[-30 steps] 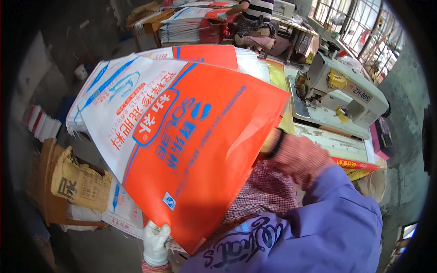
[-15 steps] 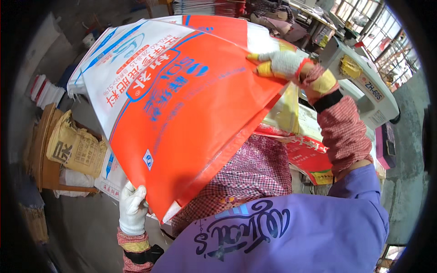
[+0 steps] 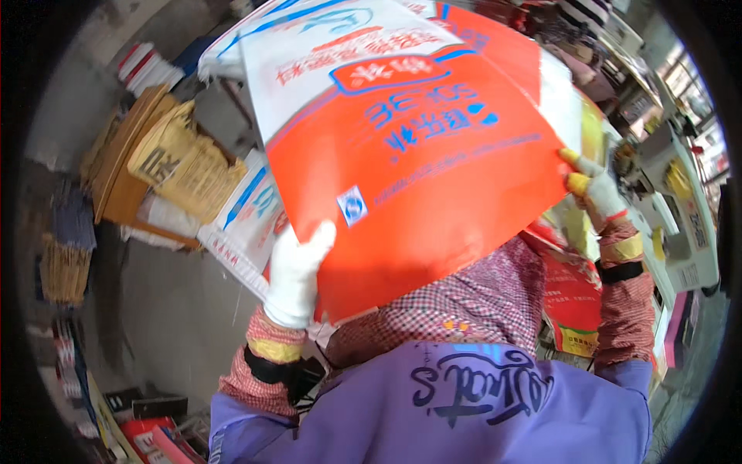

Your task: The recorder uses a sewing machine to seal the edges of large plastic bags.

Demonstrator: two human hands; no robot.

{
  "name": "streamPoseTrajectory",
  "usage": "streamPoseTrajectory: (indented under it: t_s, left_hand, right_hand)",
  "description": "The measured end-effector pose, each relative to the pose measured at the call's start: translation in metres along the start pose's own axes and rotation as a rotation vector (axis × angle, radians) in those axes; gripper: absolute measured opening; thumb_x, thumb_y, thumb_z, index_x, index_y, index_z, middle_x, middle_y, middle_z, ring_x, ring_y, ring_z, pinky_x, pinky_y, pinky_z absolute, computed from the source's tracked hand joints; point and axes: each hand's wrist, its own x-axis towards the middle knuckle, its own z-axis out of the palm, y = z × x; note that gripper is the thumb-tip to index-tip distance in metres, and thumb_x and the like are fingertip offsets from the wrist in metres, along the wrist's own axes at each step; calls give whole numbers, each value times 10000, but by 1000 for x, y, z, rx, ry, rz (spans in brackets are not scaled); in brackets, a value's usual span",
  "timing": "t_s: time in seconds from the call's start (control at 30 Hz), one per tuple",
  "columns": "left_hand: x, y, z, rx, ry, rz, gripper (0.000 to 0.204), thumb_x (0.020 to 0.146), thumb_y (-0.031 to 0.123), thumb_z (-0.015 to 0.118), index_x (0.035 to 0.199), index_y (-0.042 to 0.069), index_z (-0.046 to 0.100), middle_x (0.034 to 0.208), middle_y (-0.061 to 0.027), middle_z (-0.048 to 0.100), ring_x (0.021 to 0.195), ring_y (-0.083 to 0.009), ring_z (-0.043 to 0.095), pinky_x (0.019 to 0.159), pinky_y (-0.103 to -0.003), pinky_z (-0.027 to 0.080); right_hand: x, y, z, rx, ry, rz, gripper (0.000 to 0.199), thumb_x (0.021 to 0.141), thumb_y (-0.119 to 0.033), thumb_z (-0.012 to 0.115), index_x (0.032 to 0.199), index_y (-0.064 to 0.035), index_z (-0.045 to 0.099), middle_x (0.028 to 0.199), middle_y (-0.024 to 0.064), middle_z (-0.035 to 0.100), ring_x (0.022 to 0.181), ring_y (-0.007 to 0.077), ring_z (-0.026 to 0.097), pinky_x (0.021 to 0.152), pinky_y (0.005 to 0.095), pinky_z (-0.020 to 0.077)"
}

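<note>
I hold up a large flat woven sack (image 3: 417, 155), orange with a white top and blue print, in front of me. My left hand (image 3: 297, 274), in a white glove, grips its lower left corner. My right hand (image 3: 595, 189), in a white glove with yellow fingertips, grips its right edge. More sacks of the same kind lie stacked behind it (image 3: 239, 224). Checked sleeves and a purple apron fill the lower part of the view.
A sewing machine (image 3: 676, 220) stands on a table at the right. Yellow-brown folded sacks (image 3: 182, 162) lie piled on a wooden stand at the left. Red sacks (image 3: 572, 298) lie under my right forearm. Bundles of bags (image 3: 66, 263) line the far left.
The sack has swung up and to the left. My left hand has risen higher along its lower corner, and my right hand has dropped lower along the right edge.
</note>
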Motion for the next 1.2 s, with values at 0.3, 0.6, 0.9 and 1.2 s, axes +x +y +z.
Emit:
streamPoseTrajectory:
  t_s: [0.3, 0.6, 0.9, 1.2]
  left_hand:
    - [-8, 55, -123, -71, 372, 515, 322, 914, 215, 464, 1137, -15, 499, 1058, -95, 588, 925, -178, 579, 784, -316, 481]
    - [-11, -152, -204, -551, 491, 98, 423, 876, 201, 505, 1240, 12, 402, 1157, -117, 512, 1027, -272, 530, 908, -426, 428]
    - [-76, -351, -229, -224, 469, -718, 330, 847, 155, 548, 1110, -38, 496, 975, -137, 600, 757, -229, 614, 651, -353, 515]
    - [-26, -256, -182, -297, 578, -948, 265, 825, 118, 564, 1031, -42, 516, 872, -125, 589, 705, -228, 612, 562, -337, 509]
  right_hand:
    - [75, -96, 168, -16, -216, -344, 310, 794, -112, 550, 1090, -38, 606, 828, 1, 620, 618, 64, 510, 563, 204, 440]
    - [135, -38, 360, -800, -257, -588, 311, 813, -242, 525, 1099, -141, 596, 952, 147, 629, 832, 302, 608, 718, 368, 475]
    - [184, 139, 365, -1280, -554, -258, 272, 881, -258, 435, 1049, -144, 616, 1063, 70, 613, 991, 257, 581, 837, 385, 458]
    - [230, 186, 365, -2233, -920, -1073, 311, 918, -300, 383, 1073, -136, 596, 1066, 49, 617, 991, 224, 579, 828, 371, 458]
